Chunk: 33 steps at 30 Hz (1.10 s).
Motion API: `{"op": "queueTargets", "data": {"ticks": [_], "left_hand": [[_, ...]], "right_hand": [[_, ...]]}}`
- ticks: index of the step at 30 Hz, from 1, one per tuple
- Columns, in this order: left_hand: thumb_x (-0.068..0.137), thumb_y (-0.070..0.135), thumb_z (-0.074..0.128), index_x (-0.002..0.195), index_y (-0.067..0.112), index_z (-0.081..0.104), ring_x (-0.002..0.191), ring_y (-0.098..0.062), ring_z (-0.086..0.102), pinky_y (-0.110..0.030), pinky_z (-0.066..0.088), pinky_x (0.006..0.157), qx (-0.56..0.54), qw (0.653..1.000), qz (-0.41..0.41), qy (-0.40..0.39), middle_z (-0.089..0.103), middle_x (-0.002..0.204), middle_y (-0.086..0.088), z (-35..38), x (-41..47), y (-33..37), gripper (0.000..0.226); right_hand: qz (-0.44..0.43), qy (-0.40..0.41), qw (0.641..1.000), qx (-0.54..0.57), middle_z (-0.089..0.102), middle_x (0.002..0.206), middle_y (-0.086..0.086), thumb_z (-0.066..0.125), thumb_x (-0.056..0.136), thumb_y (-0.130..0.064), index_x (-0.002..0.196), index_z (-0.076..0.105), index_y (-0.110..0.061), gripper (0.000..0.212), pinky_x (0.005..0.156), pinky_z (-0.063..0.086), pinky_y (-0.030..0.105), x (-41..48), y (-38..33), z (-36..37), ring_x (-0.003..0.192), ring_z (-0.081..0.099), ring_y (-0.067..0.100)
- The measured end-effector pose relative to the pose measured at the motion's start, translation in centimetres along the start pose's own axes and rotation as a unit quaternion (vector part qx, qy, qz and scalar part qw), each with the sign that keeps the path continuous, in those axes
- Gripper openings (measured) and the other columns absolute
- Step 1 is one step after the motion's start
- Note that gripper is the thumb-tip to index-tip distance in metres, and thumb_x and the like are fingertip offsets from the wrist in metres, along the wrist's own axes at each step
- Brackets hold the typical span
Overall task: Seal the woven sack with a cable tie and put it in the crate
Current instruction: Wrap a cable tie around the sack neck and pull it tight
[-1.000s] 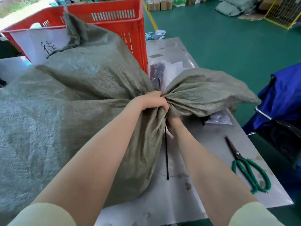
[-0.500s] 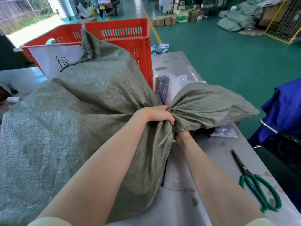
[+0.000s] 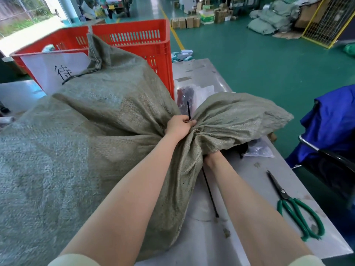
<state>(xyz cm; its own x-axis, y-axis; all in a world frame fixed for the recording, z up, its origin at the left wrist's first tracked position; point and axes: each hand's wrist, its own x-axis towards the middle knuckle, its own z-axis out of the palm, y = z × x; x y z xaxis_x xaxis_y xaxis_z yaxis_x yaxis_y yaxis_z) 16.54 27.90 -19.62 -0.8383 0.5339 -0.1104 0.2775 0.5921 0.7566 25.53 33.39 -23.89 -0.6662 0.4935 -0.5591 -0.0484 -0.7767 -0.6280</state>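
Observation:
A big grey-green woven sack (image 3: 92,135) lies on the metal table (image 3: 247,191), its neck bunched at the centre and its loose mouth (image 3: 236,116) flaring to the right. My left hand (image 3: 179,126) grips the bunched neck from above and pinches one end of a black cable tie (image 3: 188,110) that sticks up behind the fingers. My right hand (image 3: 211,158) is under the neck, mostly hidden by the fabric. The tie's other end (image 3: 210,194) trails down onto the table. The red plastic crate (image 3: 132,41) stands behind the sack.
Green-handled scissors (image 3: 295,206) lie at the right of the table. Clear plastic bags (image 3: 258,149) sit by the sack mouth and behind it. A white sheet with writing (image 3: 48,68) leans on the crate. A blue cloth on a chair (image 3: 330,121) is at the right.
One end of the cable tie has come up over the neck and now sticks out above my left hand. The lower end has swung to the right on the table.

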Motion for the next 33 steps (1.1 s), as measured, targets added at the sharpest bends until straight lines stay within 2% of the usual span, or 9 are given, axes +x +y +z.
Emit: {"op": "queueTargets", "data": {"ticks": [2, 4, 8, 12, 17, 24, 28, 31, 33], "left_hand": [[0.086, 0.035, 0.061, 0.053, 0.016, 0.049, 0.076, -0.020, 0.050, -0.025, 0.032, 0.068, 0.036, 0.999, 0.008, 0.037, 0.050, 0.057, -0.001, 0.3, 0.0, -0.3, 0.041], [0.085, 0.036, 0.062, 0.049, 0.014, 0.045, 0.074, -0.022, 0.048, -0.024, 0.030, 0.066, 0.067, 0.996, 0.012, 0.063, 0.046, 0.053, -0.001, 0.1, -0.3, -0.1, 0.045], [0.085, 0.032, 0.063, 0.044, 0.014, 0.037, 0.074, -0.023, 0.047, -0.024, 0.030, 0.068, 0.097, 0.991, 0.004, 0.092, 0.041, 0.050, 0.001, 0.3, -0.5, 0.4, 0.052], [0.084, 0.030, 0.065, 0.055, 0.009, 0.054, 0.082, -0.028, 0.059, -0.027, 0.036, 0.068, 0.127, 0.986, 0.031, 0.104, 0.061, 0.071, -0.012, 0.9, -1.2, 0.7, 0.037], [0.089, 0.022, 0.057, 0.104, 0.002, 0.068, 0.105, -0.039, 0.062, -0.039, 0.049, 0.082, 0.247, 0.960, 0.083, 0.104, 0.067, 0.110, -0.021, 1.6, -1.9, 1.3, 0.027], [0.091, 0.019, 0.052, 0.105, 0.010, 0.069, 0.107, -0.035, 0.061, -0.037, 0.043, 0.089, 0.343, 0.920, 0.146, 0.120, 0.068, 0.110, -0.015, 1.4, -1.8, 0.7, 0.024], [0.091, 0.015, 0.050, 0.103, 0.005, 0.069, 0.103, -0.037, 0.063, -0.037, 0.046, 0.083, 0.350, 0.917, 0.168, 0.098, 0.066, 0.109, -0.017, 1.5, -2.0, 0.8, 0.025], [0.088, 0.011, 0.049, 0.099, 0.001, 0.068, 0.102, -0.040, 0.062, -0.039, 0.048, 0.080, 0.312, 0.934, 0.156, 0.072, 0.066, 0.107, -0.022, 1.2, -2.5, 1.0, 0.025], [0.086, 0.008, 0.047, 0.095, -0.002, 0.068, 0.101, -0.040, 0.061, -0.037, 0.045, 0.074, 0.285, 0.945, 0.149, 0.054, 0.065, 0.101, -0.024, 0.7, -2.8, 0.9, 0.025]], "right_hand": [[-0.014, -0.017, 0.999, -0.042, 0.058, 0.112, 0.016, 0.027, 0.102, -0.011, 0.131, 0.045, -0.003, 0.035, 0.097, 0.043, 0.034, 0.1, 0.2, -0.5, 0.088, 0.051, 0.020], [-0.034, -0.028, 0.996, -0.082, 0.058, 0.089, 0.004, 0.039, 0.099, -0.017, 0.109, 0.056, -0.014, 0.019, 0.067, 0.055, 0.024, -0.1, 0.6, -1.0, 0.074, 0.054, 0.013], [-0.048, -0.006, 0.979, -0.197, 0.060, 0.062, 0.005, 0.044, 0.092, 0.005, 0.083, 0.055, -0.007, 0.019, 0.032, 0.041, 0.015, -1.6, 1.6, -3.3, 0.041, 0.056, 0.008], [-0.052, -0.012, 0.967, -0.250, 0.056, 0.058, 0.006, 0.053, 0.088, 0.000, 0.074, 0.055, -0.011, 0.018, 0.034, 0.033, 0.014, -3.5, 1.6, -5.2, 0.030, 0.049, 0.006], [-0.110, -0.046, 0.942, -0.313, 0.065, 0.048, -0.007, 0.060, 0.084, -0.003, 0.069, 0.057, -0.016, 0.019, 0.040, 0.037, 0.014, -5.6, -0.2, -5.4, 0.038, 0.057, 0.004], [-0.198, -0.099, 0.903, -0.367, 0.070, 0.052, -0.012, 0.039, 0.082, 0.021, 0.097, 0.064, 0.001, 0.036, 0.044, 0.039, 0.009, -8.0, -1.2, -5.6, 0.044, 0.062, -0.001], [-0.319, -0.065, 0.850, -0.414, 0.065, 0.047, -0.012, 0.064, 0.083, 0.000, 0.079, 0.072, -0.003, 0.009, 0.048, 0.039, 0.004, -9.1, -1.3, -4.2, 0.039, 0.052, -0.003], [-0.400, -0.021, 0.786, -0.472, 0.061, 0.072, 0.007, 0.066, 0.084, -0.013, 0.082, 0.075, 0.001, 0.017, 0.060, 0.037, 0.008, -9.0, -2.1, -2.1, 0.062, 0.047, 0.002], [-0.423, -0.008, 0.773, -0.472, 0.063, 0.086, 0.013, 0.064, 0.085, -0.016, 0.085, 0.072, 0.009, 0.025, 0.068, 0.037, 0.011, -8.3, -2.1, -1.1, 0.073, 0.051, 0.013]]}}
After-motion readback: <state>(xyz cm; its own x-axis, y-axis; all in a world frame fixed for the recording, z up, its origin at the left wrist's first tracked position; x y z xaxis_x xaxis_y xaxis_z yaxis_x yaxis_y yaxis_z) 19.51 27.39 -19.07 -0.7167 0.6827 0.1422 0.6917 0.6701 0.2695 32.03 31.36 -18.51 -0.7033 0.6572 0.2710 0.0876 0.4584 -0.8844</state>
